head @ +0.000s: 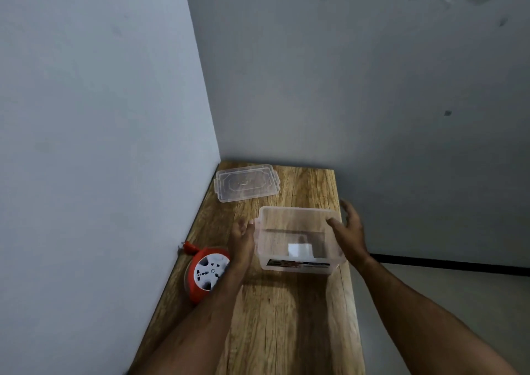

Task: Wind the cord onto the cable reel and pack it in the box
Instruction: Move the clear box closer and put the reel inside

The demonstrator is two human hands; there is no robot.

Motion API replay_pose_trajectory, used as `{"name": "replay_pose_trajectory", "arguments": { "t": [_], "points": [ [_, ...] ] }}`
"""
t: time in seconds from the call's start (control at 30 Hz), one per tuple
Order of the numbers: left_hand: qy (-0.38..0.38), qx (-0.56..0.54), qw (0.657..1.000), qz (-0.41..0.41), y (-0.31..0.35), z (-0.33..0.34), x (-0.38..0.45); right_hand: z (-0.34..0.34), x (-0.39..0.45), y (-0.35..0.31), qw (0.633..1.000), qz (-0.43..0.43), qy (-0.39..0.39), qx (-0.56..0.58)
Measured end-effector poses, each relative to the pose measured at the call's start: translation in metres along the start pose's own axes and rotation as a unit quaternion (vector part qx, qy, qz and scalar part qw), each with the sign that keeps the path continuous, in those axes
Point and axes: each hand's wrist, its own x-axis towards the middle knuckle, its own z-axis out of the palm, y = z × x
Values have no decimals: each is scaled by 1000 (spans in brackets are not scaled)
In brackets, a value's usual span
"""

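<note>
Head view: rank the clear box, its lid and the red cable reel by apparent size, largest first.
1. Clear box
2. Lid, though it lies farther away, so the gap is unsure
3. Red cable reel, partly hidden by the left forearm

The surface (286, 317) is set into a corner, with walls at its left and far edges. The box (298, 241) is placed near the middle of it (open side up), flanked by the left hand (242, 241) and the right hand (351, 231). The lid (246, 182) is laid behind the box, toward the corner. The cable reel (208, 273) is set left of the box, against the left wall.
</note>
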Motion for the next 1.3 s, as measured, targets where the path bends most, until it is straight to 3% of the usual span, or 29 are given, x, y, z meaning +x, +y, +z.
{"name": "replay_pose_trajectory", "arguments": {
  "t": [0.43,0.7,0.87,1.3],
  "points": [
    [133,0,991,30,-3,-123,-20,146,-47,-74,979,-85,-174,64],
    [182,-1,983,-16,-44,-158,-38,213,-104,-65,960,-62,-269,50],
    [162,20,983,-82,-72,-160,-42,226,-126,-32,961,-3,-276,1],
    [145,14,987,-71,-78,-156,-34,243,-123,-2,969,34,-231,-85]
  ]
}}
